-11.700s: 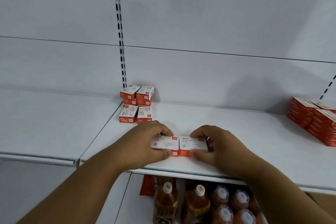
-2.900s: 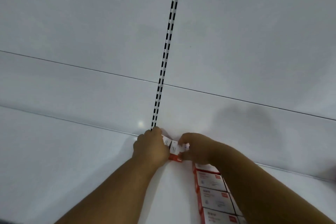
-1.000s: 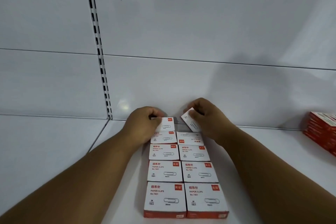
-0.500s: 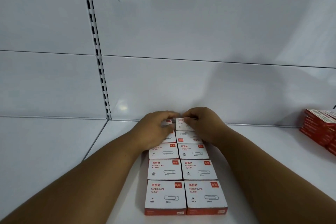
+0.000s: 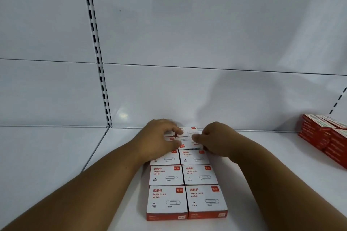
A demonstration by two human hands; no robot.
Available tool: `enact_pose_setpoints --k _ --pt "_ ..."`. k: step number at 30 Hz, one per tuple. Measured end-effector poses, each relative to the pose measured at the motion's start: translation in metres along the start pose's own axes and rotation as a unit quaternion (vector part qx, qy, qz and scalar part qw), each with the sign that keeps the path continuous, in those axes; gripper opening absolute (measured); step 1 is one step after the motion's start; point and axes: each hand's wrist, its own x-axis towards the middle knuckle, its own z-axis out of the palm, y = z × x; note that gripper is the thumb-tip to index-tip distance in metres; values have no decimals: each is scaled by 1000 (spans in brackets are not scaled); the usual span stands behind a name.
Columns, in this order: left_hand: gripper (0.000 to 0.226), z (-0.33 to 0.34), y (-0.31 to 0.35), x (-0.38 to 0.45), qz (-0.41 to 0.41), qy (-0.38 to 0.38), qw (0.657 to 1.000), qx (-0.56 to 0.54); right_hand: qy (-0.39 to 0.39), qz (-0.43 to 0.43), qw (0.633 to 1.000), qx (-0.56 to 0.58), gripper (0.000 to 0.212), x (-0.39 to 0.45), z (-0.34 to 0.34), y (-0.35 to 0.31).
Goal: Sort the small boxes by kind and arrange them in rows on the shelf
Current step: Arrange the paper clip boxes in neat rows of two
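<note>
The paper-clip boxes lie on the shelf in two touching columns running from its front edge toward the back wall. A stack of boxes sits well apart at the shelf's right end. A slotted upright stands left of the columns.

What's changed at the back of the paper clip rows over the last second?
The tilted box the right hand held up a second ago now lies flat in the right column; both hands pinch a paper clip box just in front of the rearmost. The left hand has shifted rightward onto it. Front rows and red stack unchanged.
</note>
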Motion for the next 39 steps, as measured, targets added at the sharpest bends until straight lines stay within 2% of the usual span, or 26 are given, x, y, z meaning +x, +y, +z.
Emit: enact_pose_setpoints --k 3,5,9,11,14,17,22,28,32,37,39 --pt "26 0 2 1 -5 2 1000 6 -1 -3 998 70 24 -8 -2 -2" --pt "25 0 2 0 -3 0 1000 2 6 -6 993 115 23 -9 -1 -1" --pt "27 -2 1 -2 11 15 1000 -9 111 -41 964 240 7 -4 -3 -3" --pt "22 -3 0 -3 8 28 999 -29 146 -63 941 298 8 -3 -7 -2" --pt "16 -5 0 -2 1 35 997 -62 114 -117 956 242 16 -1 -5 1" --pt "22 -7 1 -2 -5 18 997 -81 63 -142 971 180 11 2 0 2" --pt "30 -8 1 -7 -9 -31 998 -54 91 -171 980 49 3 2 7 -3" --pt "40 -8 3 -9 -1 -47 998 33 123 -163 979 13 11 5 16 -2" --pt "42 -7 4 -13 -2 -48 997 68 142 -204 969 -12 13 6 24 -2" --pt "37 -9 11 -18 -7 -45 998 46 136 -182 974 -8 33 -1 24 -5" --pt "40 -11 14 -20 -14 -54 998 43 89 -178 980 -23 46 -7 19 -5"
